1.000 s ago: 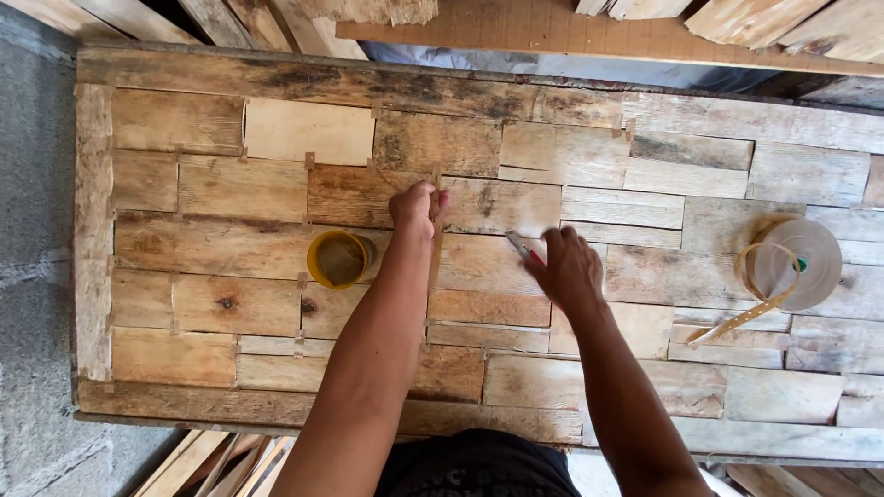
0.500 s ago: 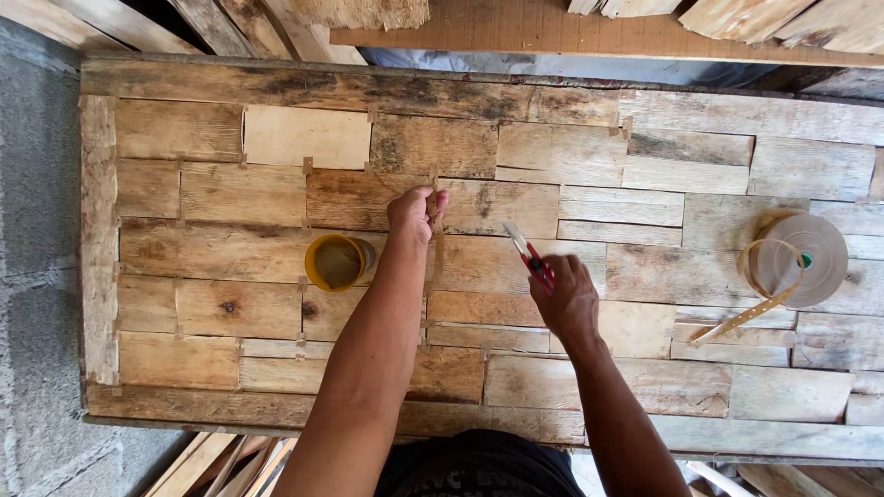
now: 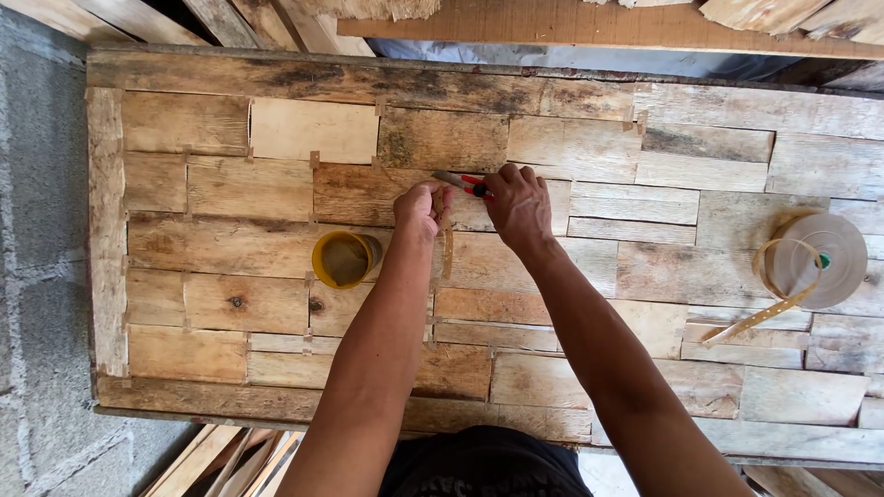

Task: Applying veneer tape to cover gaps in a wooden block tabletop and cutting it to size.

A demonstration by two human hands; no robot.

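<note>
A patchwork panel of reclaimed wood pieces (image 3: 230, 184) lies flat below me. My left hand (image 3: 419, 210) pinches a thin tan strip (image 3: 447, 250) that runs down a seam between two wood pieces near the panel's middle. My right hand (image 3: 518, 204) grips a red-and-grey utility knife (image 3: 463, 183), its blade pointing left toward the top of the strip, right beside my left fingers. A small yellow pot (image 3: 344, 259) of glue-like paste stands just left of my left wrist.
A roll of tan edge banding (image 3: 820, 260) sits on the panel at the right, with a loose tail (image 3: 750, 322) trailing down-left. Loose boards (image 3: 599, 20) lie past the far edge and more planks (image 3: 230, 460) at lower left. A grey concrete floor (image 3: 41, 258) runs along the left.
My right hand has moved up and left with the knife, from lower right of my left hand to right beside its fingers. My left hand has stayed on the strip.
</note>
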